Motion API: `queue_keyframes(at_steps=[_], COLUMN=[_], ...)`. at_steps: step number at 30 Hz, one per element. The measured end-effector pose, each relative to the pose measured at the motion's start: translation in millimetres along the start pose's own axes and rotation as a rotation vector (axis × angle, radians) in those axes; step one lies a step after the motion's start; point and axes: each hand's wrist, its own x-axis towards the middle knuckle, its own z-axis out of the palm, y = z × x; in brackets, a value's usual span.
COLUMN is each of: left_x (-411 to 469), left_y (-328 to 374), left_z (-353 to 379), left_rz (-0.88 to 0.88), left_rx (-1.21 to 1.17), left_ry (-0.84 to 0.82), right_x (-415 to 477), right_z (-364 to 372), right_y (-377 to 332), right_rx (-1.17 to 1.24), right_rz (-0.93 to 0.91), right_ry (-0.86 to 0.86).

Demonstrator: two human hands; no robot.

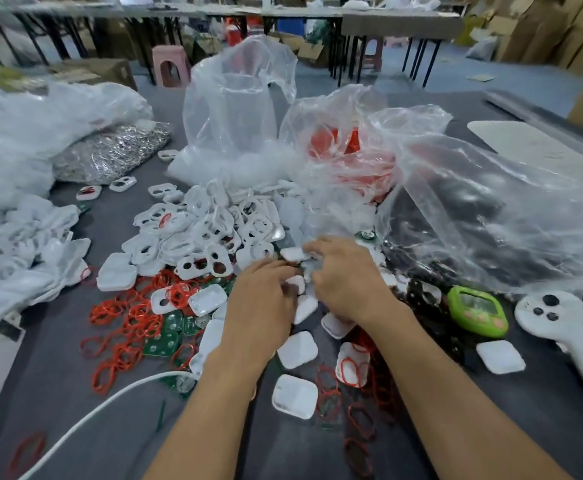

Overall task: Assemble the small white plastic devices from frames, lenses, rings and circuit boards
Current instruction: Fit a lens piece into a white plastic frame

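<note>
Seen from over the person's head, both hands meet at the middle of the grey table [51, 382], just in front of a heap of white frames [207, 230] with oval cut-outs. The right hand [347, 280] has its fingers curled, the tips closing on the edge of a white shell [294, 253] held just above the clutter. The left hand [260, 299] sits right beside it, knuckles up and fingers bent toward something small and dark. That spot is blurred, and I cannot tell whether the hand pinches it or only touches it.

Red rings [127, 317] lie tangled to the left of the left forearm, with green circuit boards [163, 342] mixed in among them. More closed white pieces [297, 349] are scattered between and under the two forearms, several of them lying among further red rings. A white cable [92, 410] curves across the near-left part of the table.

Behind the heap stand crumpled clear plastic bags [238, 98], and one of them holds red parts [352, 157]. At far left is a bag of silvery metal bits [113, 154]. To the right of the right wrist lie a green gadget [477, 315] and, beside it, a white controller [567, 330].
</note>
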Motion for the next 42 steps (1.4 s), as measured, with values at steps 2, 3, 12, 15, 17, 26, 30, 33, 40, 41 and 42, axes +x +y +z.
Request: queue_keyframes(at_steps=[2, 3, 12, 15, 17, 26, 30, 33, 40, 41, 42], left_x=[-1.3, -2.3, 17.4, 26.2, 30.4, 18.9, 17.2, 17.9, 20.0, 20.0, 19.5], left_y=[2.4, 4.1, -11.8, -16.0, -14.3, 2.5, 22.5, 25.8, 14.9, 17.0, 18.4], left_z=[-5.3, -7.7, -24.5, -20.8, -21.1, -22.7, -24.4, -28.0, -30.5, -28.3, -26.2], left_rz=[-0.068, -0.105, -0.312, -0.262, -0.226, -0.295, -0.376, -0.576, -0.779, -0.775, -0.768], left_rx=[-0.067, -0.124, 0.199, 0.341, 0.300, -0.602, -1.087, -1.237, -1.303, -1.294, -1.275], left_ry=[0.005, 0.000, 0.147, 0.054, 0.109, 0.251, 0.034, 0.208, 0.178, 0.133, 0.101], right_x=[3.4, 3.5, 2.8, 6.5, 3.6, -5.0, -15.7, -23.9, -49.0, -51.2, -52.0], right_z=[-2.7, -3.3, -1.7, 5.7, 14.7, 3.7, -11.8, -21.5, -51.6, -50.0, -48.2], right_y=[8.0, 12.0, -7.0, -24.3, -26.5, -16.5, -6.3, 2.7, 28.5, 26.8, 24.3], right_rx=[0.069, 0.076, 0.285, 0.373, 0.385, 0.940, 1.168, 1.021, 0.105, 0.045, 0.002], right_rz=[0.073, 0.121, -0.029, -0.084, -0.142, 0.119, 0.142, 0.165, 0.107, 0.110, 0.116], right_ry=[0.151, 0.220, 0.345, 0.113, 0.052, 0.198, -0.117, 0.000, -0.161, -0.179, -0.170])
